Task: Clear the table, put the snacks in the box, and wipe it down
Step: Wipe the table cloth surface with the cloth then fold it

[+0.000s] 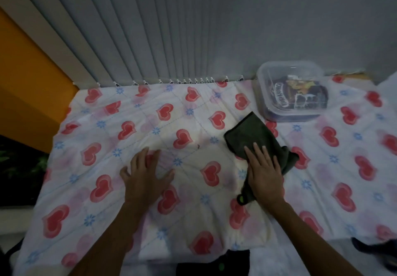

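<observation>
A table (107,168) is covered by a white cloth printed with red hearts and blue flowers. A dark green wiping cloth (251,138) lies crumpled right of centre. My right hand (264,174) presses flat on its near part, fingers straight. My left hand (146,174) rests flat on the tablecloth left of centre, fingers spread, holding nothing. A clear plastic box (292,91) with its lid on stands at the back right, with snack packets visible inside.
Grey vertical blinds (150,28) hang behind the table's far edge. An orange wall (28,78) rises at the left. A small dark speck (198,146) lies on the tablecloth between the hands. Dark objects sit below the near edge.
</observation>
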A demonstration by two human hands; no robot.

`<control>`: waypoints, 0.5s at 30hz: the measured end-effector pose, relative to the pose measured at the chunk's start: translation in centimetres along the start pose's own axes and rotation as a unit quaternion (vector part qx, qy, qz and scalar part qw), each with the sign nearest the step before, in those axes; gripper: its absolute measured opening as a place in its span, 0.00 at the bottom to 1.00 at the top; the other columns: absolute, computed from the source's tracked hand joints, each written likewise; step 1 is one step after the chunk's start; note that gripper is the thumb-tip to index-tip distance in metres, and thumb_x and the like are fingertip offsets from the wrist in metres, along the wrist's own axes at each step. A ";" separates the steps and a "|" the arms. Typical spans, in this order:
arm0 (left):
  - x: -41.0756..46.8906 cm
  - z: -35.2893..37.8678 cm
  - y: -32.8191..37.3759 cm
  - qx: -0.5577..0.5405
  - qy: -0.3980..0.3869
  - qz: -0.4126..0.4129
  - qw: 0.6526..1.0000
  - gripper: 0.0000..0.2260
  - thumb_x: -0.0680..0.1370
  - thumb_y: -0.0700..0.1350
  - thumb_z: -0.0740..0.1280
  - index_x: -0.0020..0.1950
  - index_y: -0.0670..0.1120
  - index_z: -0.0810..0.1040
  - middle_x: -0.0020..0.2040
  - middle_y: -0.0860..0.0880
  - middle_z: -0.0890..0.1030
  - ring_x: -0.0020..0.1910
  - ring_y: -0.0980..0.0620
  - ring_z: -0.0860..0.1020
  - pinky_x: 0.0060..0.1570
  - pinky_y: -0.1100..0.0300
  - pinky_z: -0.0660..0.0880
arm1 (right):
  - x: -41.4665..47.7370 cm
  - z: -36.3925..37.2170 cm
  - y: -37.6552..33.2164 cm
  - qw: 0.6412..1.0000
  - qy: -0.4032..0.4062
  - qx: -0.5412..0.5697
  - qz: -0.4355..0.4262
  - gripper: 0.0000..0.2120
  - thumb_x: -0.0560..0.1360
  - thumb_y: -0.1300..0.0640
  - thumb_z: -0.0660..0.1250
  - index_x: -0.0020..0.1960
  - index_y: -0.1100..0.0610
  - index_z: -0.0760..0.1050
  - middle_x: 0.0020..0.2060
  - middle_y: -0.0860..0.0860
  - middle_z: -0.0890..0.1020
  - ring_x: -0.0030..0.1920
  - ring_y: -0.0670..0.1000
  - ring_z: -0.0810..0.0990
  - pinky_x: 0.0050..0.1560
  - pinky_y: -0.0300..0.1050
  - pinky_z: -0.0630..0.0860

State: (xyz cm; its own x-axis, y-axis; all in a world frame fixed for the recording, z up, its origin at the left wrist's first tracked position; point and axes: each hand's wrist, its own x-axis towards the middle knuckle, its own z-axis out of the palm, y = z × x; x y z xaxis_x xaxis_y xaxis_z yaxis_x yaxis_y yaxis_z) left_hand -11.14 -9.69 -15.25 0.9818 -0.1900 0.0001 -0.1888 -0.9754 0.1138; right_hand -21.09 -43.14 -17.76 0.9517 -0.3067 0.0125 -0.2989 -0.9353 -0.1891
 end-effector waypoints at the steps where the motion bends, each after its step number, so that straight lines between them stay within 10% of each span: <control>1: 0.0 0.1 0.0 0.004 0.000 0.001 1.000 0.35 0.71 0.73 0.58 0.73 0.56 0.70 0.75 0.47 0.66 0.72 0.43 0.66 0.62 0.35 0.65 | -0.3 -0.1 0.2 1.000 0.002 0.008 0.010 0.26 0.80 0.54 0.53 0.79 0.48 0.60 0.78 0.51 0.61 0.79 0.55 0.57 0.76 0.60 0.57; 7: -1.3 0.4 1.0 0.014 0.014 0.034 0.999 0.35 0.75 0.68 0.61 0.75 0.48 0.69 0.77 0.43 0.65 0.74 0.41 0.65 0.61 0.36 0.66 | -0.6 -0.3 -3.0 0.994 -0.006 0.100 -0.052 0.29 0.77 0.62 0.54 0.78 0.52 0.62 0.78 0.52 0.62 0.79 0.57 0.56 0.77 0.58 0.56; 15: -8.1 1.3 1.8 0.007 0.001 0.039 0.999 0.35 0.78 0.69 0.52 0.79 0.50 0.62 0.78 0.42 0.64 0.76 0.41 0.63 0.68 0.34 0.61 | -5.9 2.1 -10.3 0.938 -0.073 0.053 -0.336 0.28 0.77 0.53 0.56 0.78 0.49 0.62 0.78 0.49 0.63 0.78 0.54 0.60 0.76 0.56 0.58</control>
State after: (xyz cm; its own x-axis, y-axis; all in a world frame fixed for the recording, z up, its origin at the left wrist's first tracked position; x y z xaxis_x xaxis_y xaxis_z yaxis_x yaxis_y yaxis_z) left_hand -19.41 -10.02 -16.31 0.9643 -0.2646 0.0098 -0.2642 -0.9592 0.1003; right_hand -23.48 -31.37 -17.92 0.9245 0.3800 0.0314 0.3729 -0.8838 -0.2827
